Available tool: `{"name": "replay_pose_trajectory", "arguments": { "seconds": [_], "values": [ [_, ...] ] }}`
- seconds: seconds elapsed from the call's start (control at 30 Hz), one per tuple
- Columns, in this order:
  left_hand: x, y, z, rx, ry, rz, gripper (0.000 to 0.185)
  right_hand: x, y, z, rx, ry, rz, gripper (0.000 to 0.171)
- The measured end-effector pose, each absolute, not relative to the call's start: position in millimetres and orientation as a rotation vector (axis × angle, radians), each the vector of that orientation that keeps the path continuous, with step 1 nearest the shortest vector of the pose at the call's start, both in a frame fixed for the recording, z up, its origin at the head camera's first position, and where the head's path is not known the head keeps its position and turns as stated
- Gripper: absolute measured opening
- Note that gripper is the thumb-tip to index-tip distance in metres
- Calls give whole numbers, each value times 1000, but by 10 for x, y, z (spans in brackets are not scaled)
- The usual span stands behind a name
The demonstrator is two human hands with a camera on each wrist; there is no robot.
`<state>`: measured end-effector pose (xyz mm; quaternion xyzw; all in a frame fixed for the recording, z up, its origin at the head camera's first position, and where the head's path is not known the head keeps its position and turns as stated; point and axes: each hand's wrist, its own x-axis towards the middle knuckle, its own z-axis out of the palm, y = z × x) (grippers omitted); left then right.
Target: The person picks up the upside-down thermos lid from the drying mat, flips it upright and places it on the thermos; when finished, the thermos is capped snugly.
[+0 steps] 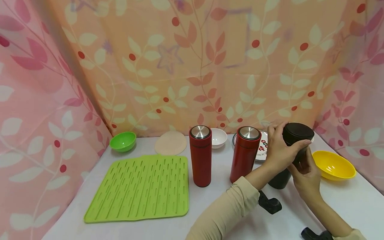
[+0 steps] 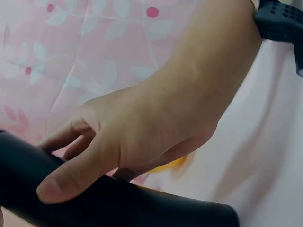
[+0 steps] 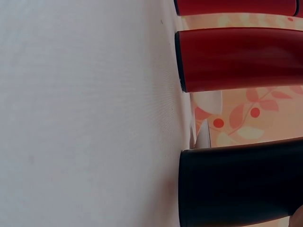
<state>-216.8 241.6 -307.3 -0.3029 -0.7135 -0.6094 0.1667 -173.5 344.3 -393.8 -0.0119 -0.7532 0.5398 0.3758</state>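
A black flask is at the right of the table, leaning slightly, with its base at or close to the tabletop. Around its upper part, just below the dark lid, my left hand holds on with the thumb across the front. Lower down, my right hand grips the body from the right side. In the left wrist view the right hand shows its thumb lying along the dark body. Two red flasks with silver-topped lids stand upright to the left, one nearer and one farther.
A yellow bowl sits right of the hands. Behind the flasks are a white bowl and a patterned plate. Leftward lie a green ridged mat, a round beige mat and a green bowl. Floral curtains surround the table.
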Motion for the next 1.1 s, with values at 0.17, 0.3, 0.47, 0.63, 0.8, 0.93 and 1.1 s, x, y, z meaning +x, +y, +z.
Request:
{"name": "replay_pose_trajectory", "arguments": {
  "seconds": [0.17, 0.3, 0.47, 0.63, 0.8, 0.93, 1.1],
  "values": [
    [-2255, 2319, -3086, -1086, -1943, -1863, 52, -1703, 3401, -3838, 83, -1877, 1455, 83],
    [-2265, 2303, -3109, -1112, -1921, -1878, 49, -1703, 3397, -3838, 110, -1863, 1480, 82],
    [-2201, 2400, -3108, -903, -1947, -1766, 60, -1723, 3438, -3927, 30, -1913, 1404, 85],
    [-2150, 2480, -3089, -737, -1982, -1747, 68, -1735, 3447, -3956, -10, -1939, 1350, 85],
    [-2209, 2412, -3080, -887, -1981, -1702, 64, -1746, 3441, -3926, 74, -1901, 1399, 86],
    [-2261, 2327, -3070, -1047, -1973, -1713, 60, -1745, 3455, -3907, 77, -1938, 1369, 85],
    [-2254, 2294, -3084, -1066, -1951, -1866, 60, -1738, 3470, -3932, 41, -1991, 1315, 86]
  ]
}}
